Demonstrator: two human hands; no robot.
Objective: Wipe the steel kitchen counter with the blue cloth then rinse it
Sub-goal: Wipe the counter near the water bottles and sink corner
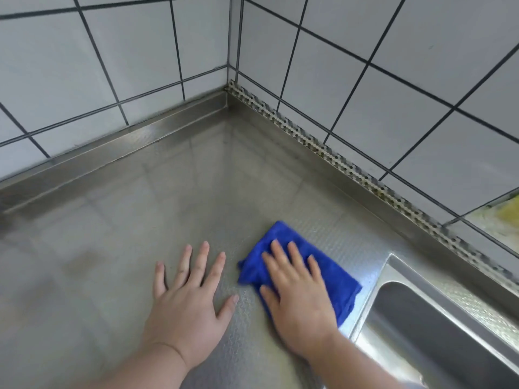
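A folded blue cloth (335, 279) lies flat on the steel counter (146, 220), close to the sink's left rim. My right hand (300, 299) presses down on it with straight, spread fingers, covering its middle. My left hand (188, 301) rests palm-down on the bare steel just left of the cloth, fingers spread, touching nothing else. The counter has a fine embossed texture and meets two tiled walls in a corner ahead.
A steel sink (438, 332) is sunk into the counter at the lower right. White tiled walls (393, 94) with dark grout close the back and right sides. A perforated metal strip (351, 167) runs along the right wall's base.
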